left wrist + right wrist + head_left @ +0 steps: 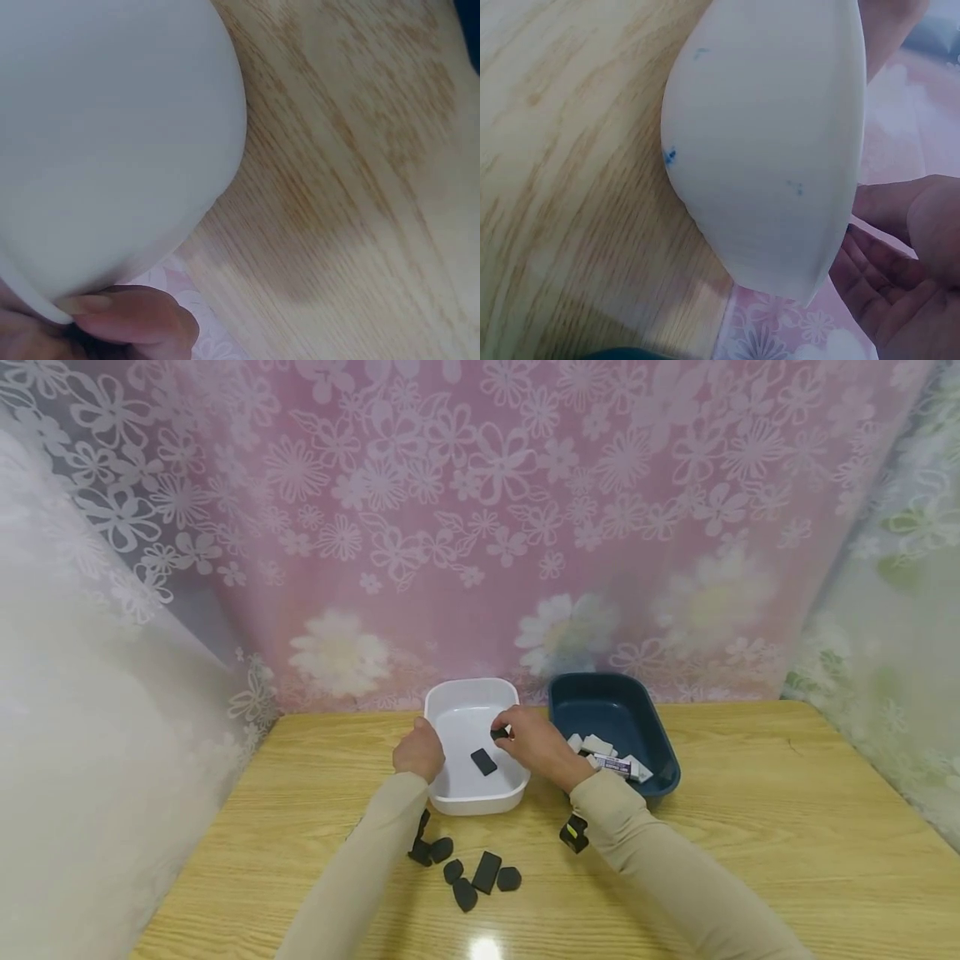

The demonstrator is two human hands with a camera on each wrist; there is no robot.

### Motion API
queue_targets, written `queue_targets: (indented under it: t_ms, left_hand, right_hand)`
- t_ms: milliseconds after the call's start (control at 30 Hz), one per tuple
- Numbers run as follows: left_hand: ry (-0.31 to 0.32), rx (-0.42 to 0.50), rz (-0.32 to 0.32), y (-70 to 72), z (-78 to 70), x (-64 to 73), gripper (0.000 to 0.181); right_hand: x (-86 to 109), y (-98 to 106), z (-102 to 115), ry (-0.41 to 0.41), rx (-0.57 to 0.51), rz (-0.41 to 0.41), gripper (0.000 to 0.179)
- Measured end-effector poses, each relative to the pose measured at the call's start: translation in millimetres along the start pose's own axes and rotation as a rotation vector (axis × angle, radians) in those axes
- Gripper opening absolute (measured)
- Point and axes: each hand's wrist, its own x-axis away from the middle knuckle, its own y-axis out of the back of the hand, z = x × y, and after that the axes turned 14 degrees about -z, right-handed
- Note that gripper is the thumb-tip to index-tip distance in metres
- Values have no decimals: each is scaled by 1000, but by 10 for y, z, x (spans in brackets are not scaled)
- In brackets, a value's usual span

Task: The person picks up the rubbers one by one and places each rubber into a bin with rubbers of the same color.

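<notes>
A white plastic basin point(459, 787) stands at the back middle of the wooden table. My left hand point(418, 752) grips its left rim; in the left wrist view the thumb point(139, 321) and a finger pinch the edge. Over the basin's right side, my right hand point(542, 747) pinches a small black piece point(499, 734) between thumb and fingers. Below that, a black rectangular block point(483, 762) lies on the basin floor. In the right wrist view the basin's wall point(772, 135) hides whatever the right hand point(900, 270) holds.
Right of the white basin is a dark blue basin point(663, 735) with several white blocks point(597, 745) and one in a printed sleeve point(612, 765). Several black pieces point(487, 872) of different shapes lie on the table point(750, 827) in front. A floral curtain point(480, 527) hangs behind.
</notes>
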Motion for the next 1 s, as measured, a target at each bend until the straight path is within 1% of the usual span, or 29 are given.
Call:
queue_targets:
  t_ms: [167, 333, 433, 600, 733, 833, 900, 933, 1000]
  left_hand:
    - [-6, -1, 1, 2, -11, 5, 34]
    - [-11, -8, -1, 10, -16, 14, 33]
    - [-13, -8, -1, 16, -14, 20, 32]
    - [-13, -7, 0, 27, 7, 23, 34]
    - [-19, -4, 0, 15, 11, 21, 35]
    - [-11, -1, 3, 1, 5, 9, 34]
    - [0, 3, 10, -3, 0, 2, 34]
    - [-6, -2, -9, -22, 4, -4, 33]
    - [-6, -5, -18, -15, -6, -4, 33]
  right_hand:
    - [7, 22, 2, -12, 29, 0, 24]
    - [20, 82, 4, -7, 49, -28, 23]
    - [19, 113, -14, -35, 45, -46, 23]
    - [-22, 124, -57, -96, 15, -67, 34]
    - [-32, 102, -76, -128, -21, -118, 36]
    - [-46, 76, -80, -139, -21, -142, 38]
    - [-63, 64, -81, -156, -8, -139, 42]
    - [-71, 61, -79, -166, 4, -134, 44]
    - [-81, 60, -69, -188, 14, -117, 50]
